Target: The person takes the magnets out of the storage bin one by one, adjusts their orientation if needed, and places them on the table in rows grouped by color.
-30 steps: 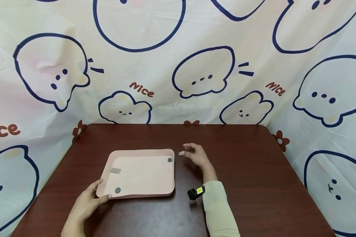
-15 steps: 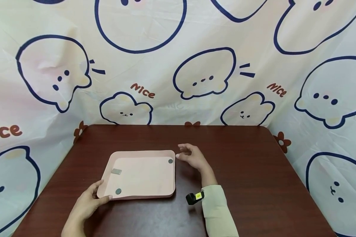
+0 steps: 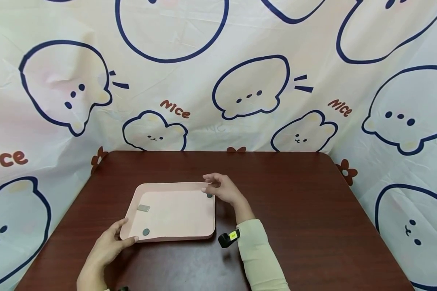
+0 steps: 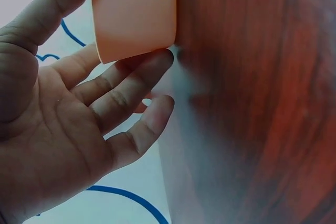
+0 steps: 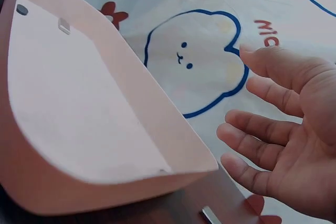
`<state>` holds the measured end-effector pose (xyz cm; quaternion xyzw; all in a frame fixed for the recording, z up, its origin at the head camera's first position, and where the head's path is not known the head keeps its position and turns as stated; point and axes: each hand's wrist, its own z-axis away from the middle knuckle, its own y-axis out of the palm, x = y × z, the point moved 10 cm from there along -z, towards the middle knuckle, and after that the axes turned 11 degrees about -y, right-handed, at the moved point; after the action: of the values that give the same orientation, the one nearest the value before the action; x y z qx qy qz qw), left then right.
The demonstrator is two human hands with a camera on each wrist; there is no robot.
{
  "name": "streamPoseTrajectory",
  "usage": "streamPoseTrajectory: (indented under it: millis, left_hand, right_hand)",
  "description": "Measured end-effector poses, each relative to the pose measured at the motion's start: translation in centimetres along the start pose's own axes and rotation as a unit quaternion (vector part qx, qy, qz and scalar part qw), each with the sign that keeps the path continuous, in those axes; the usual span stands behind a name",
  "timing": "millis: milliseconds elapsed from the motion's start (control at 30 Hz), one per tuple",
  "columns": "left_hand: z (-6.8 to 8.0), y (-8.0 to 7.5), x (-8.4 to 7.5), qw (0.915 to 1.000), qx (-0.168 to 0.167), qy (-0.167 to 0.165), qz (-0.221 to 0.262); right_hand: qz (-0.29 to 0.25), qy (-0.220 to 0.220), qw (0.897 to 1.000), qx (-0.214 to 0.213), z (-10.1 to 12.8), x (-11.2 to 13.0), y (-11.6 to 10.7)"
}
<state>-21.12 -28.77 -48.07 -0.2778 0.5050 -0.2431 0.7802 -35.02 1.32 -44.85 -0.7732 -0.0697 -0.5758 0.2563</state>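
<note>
A: Where is the pink tray (image 3: 175,214)?

B: On the dark wood desk (image 3: 295,210), left of the middle. The left hand (image 3: 107,246) holds its near-left corner: thumb on the rim, fingers (image 4: 131,85) lying loosely along the outer wall, as the left wrist view shows.

A: And the right hand (image 3: 222,188)?

B: It hovers at the tray's far-right corner. The right wrist view shows its fingers (image 5: 262,145) spread and relaxed, palm bare, holding nothing.

A: What lies in the tray?

B: A round dark disc (image 3: 146,232) near the front-left corner, a small grey rectangular piece (image 3: 143,208) by the left wall, and another round dark disc (image 3: 209,195) in the far-right corner, just under the right hand's fingertips. Whether they touch it, I cannot tell.

A: Anything outside the tray?

B: In the right wrist view a small grey rectangular piece (image 5: 210,215) lies on the desk just past the tray's corner.

A: Any writing?

B: The cartoon-bear backdrop cloth (image 3: 240,60) reads "Nice" (image 3: 175,109) in reddish-brown, several times. A black wrist camera (image 3: 228,238) with a yellow label sits at the pale sleeve (image 3: 258,254); the label is too small to read.
</note>
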Motion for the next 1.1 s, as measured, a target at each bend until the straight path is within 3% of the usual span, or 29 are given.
streamPoseTrajectory:
  millis: [500, 700, 1100]
  left_hand:
    - [-0.2, -0.2, 0.0, 0.9997, -0.004, -0.009, -0.023]
    - [-0.2, -0.2, -0.2, 0.9999, -0.005, -0.006, -0.012]
    - [-0.2, -0.1, 0.0, 0.9998, 0.0, -0.009, 0.017]
  right_hand:
    - [-0.029, 0.025, 0.998, 0.051, -2.6, 0.9, 4.0]
    - [-0.03, 0.022, 0.996, 0.076, -3.4, 1.0, 6.0]
    - [-0.042, 0.07, 0.993, 0.087, -4.4, -1.2, 10.4]
